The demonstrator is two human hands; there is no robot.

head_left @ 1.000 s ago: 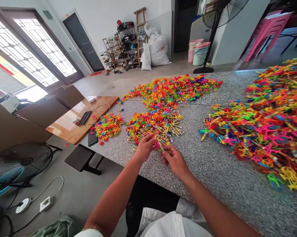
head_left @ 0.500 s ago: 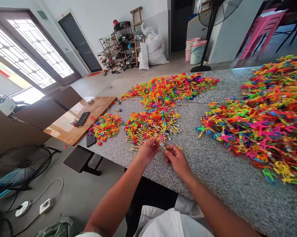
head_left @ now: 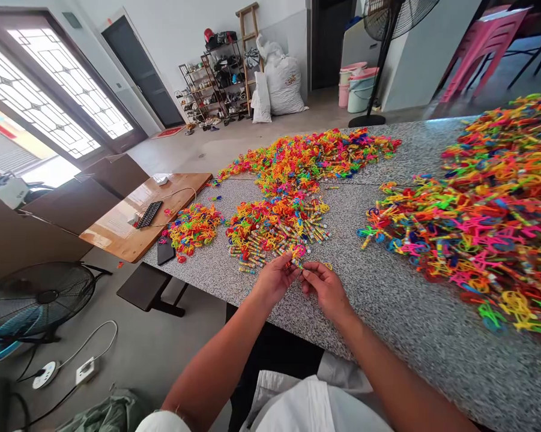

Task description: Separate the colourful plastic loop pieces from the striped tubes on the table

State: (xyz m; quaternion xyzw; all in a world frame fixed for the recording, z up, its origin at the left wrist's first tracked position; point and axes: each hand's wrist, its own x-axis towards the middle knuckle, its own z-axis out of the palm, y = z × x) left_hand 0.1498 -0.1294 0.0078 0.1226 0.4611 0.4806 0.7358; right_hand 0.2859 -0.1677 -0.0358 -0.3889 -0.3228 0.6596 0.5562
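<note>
My left hand (head_left: 274, 279) is closed in a pinch around a short patterned stick with a pink and yellow plastic piece (head_left: 298, 252) at its upper end. Close beside it, my right hand (head_left: 328, 289) pinches at the lower end of the same stick; the fingertips hide the exact contact. Just beyond both hands lies a pile of short patterned sticks (head_left: 254, 249) mixed with bright plastic loops. A single yellow loop (head_left: 328, 266) rests on the speckled table (head_left: 351, 300) behind my right fingers.
A large heap of coloured plastic pieces (head_left: 490, 222) covers the table's right side. Another heap (head_left: 297, 159) lies at the back, a smaller one (head_left: 197, 228) at the left near a black phone-like slab (head_left: 166, 252). A wooden board (head_left: 117, 234) carries a black keyboard (head_left: 149, 215).
My hands have come closer together, the left moving slightly right and down. The pink and yellow piece now stands out above the left fingers. The piles look unchanged.
</note>
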